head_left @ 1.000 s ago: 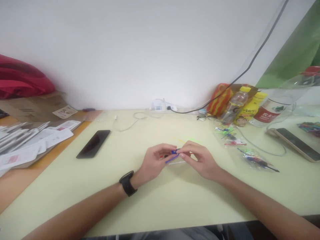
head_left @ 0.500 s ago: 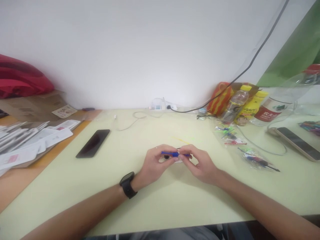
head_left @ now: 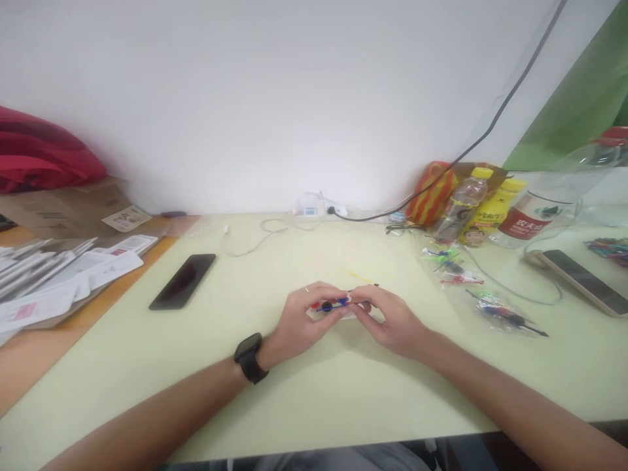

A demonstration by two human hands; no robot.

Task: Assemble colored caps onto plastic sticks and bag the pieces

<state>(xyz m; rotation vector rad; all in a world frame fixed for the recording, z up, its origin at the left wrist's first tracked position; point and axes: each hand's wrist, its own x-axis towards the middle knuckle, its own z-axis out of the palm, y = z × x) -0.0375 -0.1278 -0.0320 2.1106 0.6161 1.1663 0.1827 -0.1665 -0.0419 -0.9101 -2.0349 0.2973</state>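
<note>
My left hand (head_left: 303, 319) and right hand (head_left: 396, 322) pinch a blue plastic piece (head_left: 342, 302), a black smartphone (head_left: 182, 282) at its nine o'clock.

Near the left edge of the pale yellow-green desk (head_left: 294, 405), a black rectangular phone (head_left: 182, 281). Past that edge, on an orange flat surface (head_left: 29, 356), flat white packets (head_left: 101, 271); behind them, a brown cardboard box (head_left: 69, 209) beneath a crumpled red bundle (head_left: 44, 154). Mid-desk, between bare left hand (head_left: 307, 320) and bare right hand (head_left: 392, 320), a slim blue piece (head_left: 342, 301). Toward the right edge, clear plastic packets of small multicoloured parts (head_left: 513, 318); behind, near the far edge, left to right, a yellow-capped clear plastic bottle (head_left: 461, 206), a yellow bottle (head_left: 493, 212), a large clear plastic bottle (head_left: 532, 212).
</note>
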